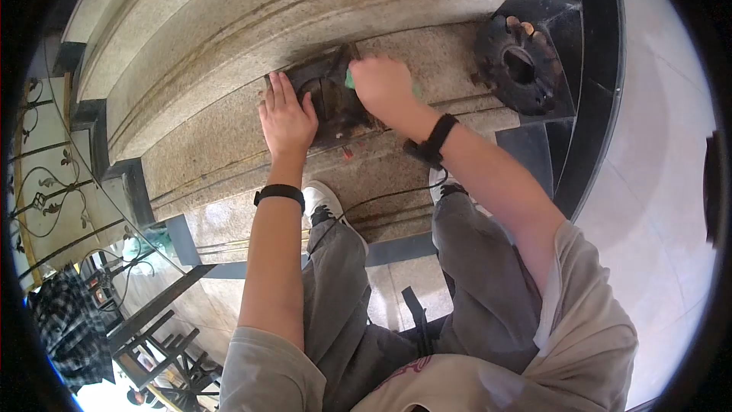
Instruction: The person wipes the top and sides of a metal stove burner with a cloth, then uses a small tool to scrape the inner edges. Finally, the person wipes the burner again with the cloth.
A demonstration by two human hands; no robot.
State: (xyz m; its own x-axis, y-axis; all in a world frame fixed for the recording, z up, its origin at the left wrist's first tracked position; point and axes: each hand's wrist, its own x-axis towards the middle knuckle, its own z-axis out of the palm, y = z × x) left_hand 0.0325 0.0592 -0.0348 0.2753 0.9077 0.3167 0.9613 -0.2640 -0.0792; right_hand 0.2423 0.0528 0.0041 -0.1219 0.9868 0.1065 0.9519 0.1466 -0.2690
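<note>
My left hand point(287, 116) lies with its fingers stretched out on the left edge of a dark, dirty square plate point(329, 131), which rests on a stone step. A round shape point(324, 98) shows in the middle of the plate. At the plate's right side my right hand point(383, 85) is closed around a soft-looking green piece point(350, 78), perhaps a cloth or pad. Most of it is hidden by the fingers. A dark band circles each wrist.
To the right on the step sits a black, ring-shaped part point(520, 65) with a scalloped rim. A small orange-red bit point(348, 152) lies below the plate. A thin black cable point(381, 197) runs between my shoes. Ornamental metal railing point(53, 191) stands at the left.
</note>
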